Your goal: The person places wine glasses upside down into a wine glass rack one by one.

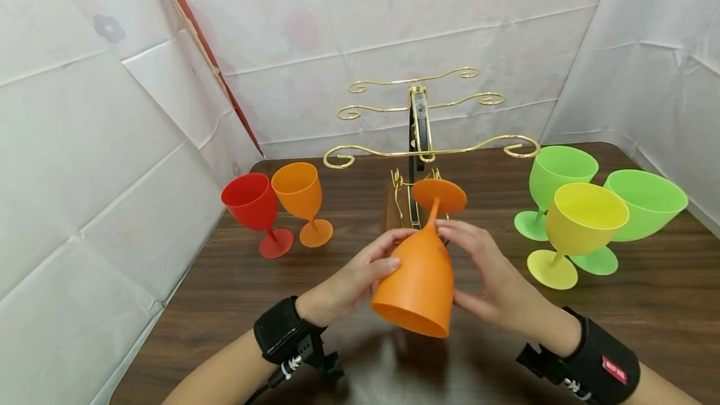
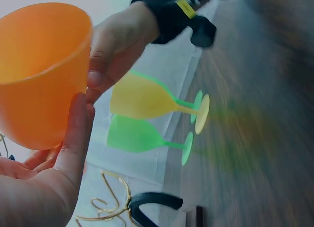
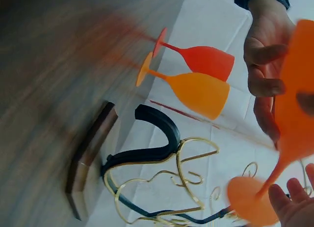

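Observation:
An orange plastic goblet [image 1: 419, 277] is tilted in the air at the middle of the head view, mouth down toward the camera and round foot up. My left hand [image 1: 360, 274] holds its bowl, thumb on the near side; the other fingers are partly hidden behind it. My right hand [image 1: 495, 274] is at the goblet's other side, fingertips by the stem and thumb beside the bowl, fingers loosely bent. In the left wrist view the goblet's open mouth [image 2: 41, 38] shows. Its foot [image 3: 252, 200] appears beside my right fingertips in the right wrist view.
Behind the goblet stands a gold-and-black rack [image 1: 419, 124] with curled arms. A red goblet [image 1: 253, 202] and another orange goblet [image 1: 298, 189] stand upright at left. At right stand a yellow goblet [image 1: 579, 230] and two green goblets [image 1: 548, 183]. White sheeting surrounds the wooden table [image 1: 225, 317].

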Available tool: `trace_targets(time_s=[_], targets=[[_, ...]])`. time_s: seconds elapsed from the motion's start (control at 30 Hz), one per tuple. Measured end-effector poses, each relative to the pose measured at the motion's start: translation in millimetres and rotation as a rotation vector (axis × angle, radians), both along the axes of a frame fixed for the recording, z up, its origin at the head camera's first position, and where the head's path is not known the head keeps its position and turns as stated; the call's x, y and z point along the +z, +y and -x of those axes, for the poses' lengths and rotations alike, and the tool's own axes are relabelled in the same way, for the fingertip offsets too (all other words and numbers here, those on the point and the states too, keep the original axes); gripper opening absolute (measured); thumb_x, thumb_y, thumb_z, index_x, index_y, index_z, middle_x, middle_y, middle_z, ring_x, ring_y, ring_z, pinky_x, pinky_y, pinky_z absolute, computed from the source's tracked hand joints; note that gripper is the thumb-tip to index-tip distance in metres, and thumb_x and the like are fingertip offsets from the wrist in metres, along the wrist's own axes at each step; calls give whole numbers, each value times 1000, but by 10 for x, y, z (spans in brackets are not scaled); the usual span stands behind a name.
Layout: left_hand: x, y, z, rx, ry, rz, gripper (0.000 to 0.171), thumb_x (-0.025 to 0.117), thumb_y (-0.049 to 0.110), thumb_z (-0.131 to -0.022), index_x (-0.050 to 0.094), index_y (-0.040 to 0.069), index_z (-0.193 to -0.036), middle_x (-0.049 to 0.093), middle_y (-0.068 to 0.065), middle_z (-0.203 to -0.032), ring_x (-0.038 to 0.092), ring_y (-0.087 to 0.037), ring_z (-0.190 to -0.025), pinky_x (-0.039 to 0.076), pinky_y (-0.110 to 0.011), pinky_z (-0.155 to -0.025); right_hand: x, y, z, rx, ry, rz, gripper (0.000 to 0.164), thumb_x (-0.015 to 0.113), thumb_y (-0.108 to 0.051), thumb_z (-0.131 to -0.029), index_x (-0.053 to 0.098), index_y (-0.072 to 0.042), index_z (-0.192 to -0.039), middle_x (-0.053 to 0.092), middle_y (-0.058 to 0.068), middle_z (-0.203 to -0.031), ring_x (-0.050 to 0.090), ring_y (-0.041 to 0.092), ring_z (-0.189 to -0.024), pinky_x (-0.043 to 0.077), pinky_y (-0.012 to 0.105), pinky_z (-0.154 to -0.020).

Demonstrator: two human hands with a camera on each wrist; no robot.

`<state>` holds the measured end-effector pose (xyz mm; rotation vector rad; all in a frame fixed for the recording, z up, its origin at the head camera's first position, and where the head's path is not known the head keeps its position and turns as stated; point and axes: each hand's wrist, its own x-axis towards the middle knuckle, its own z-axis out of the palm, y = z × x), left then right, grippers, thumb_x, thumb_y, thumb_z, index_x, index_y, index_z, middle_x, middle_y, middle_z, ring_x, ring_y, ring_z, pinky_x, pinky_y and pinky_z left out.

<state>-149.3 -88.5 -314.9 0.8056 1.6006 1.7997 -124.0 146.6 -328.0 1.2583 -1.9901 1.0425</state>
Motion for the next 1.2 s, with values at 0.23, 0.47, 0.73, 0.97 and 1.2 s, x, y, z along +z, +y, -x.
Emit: trace_targets(time_s=[0.23, 0.47, 0.73, 0.97, 1.2], targets=[[-23, -2, -17, 55, 246, -11, 80, 70, 40, -83, 27, 11, -145, 44, -13, -135, 50, -20, -114, 47, -38, -94, 12, 105, -38, -12, -490, 114, 56, 55, 5, -91, 32, -3, -142, 40, 9, -140, 41, 11, -127, 42, 20, -98], [-24, 13, -30, 140, 463, 36, 82, 75, 41, -78, 33, 14, -142, 47, -6, -133, 51, -21, -113, 50, -39, -91, 24, 74, -22, 163, -812, 145, 49, 49, -12, -97, 32, -10, -143, 42, 15, -137, 49, 14, -118, 51, 30, -88], [-28, -1, -29, 189, 536, 51, 81, 78, 32, -77, 35, 14, -142, 48, -6, -131, 51, -21, -110, 50, -38, -90, -11, 17, 18, 245, -812, 105, 61, 61, -25, -92, 31, -8, -143, 45, 12, -134, 52, 20, -116, 49, 30, -91], [-32, 11, -43, 225, 761, 49, 86, 83, 1, -68, 37, 10, -140, 47, -7, -133, 48, -20, -113, 50, -36, -90, -17, -13, 3, 162, -780, 54, 81, 77, -10, -78, 30, -13, -143, 45, 7, -136, 52, 18, -116, 47, 28, -94], [-65, 23, -37, 215, 874, 16, 88, 84, -1, -65, 37, 7, -138, 44, -11, -135, 47, -21, -117, 50, -35, -90, -25, -53, -10, 115, -698, 42, 81, 81, -6, -72, 36, -15, -139, 47, 2, -130, 53, 16, -111, 47, 28, -92]])
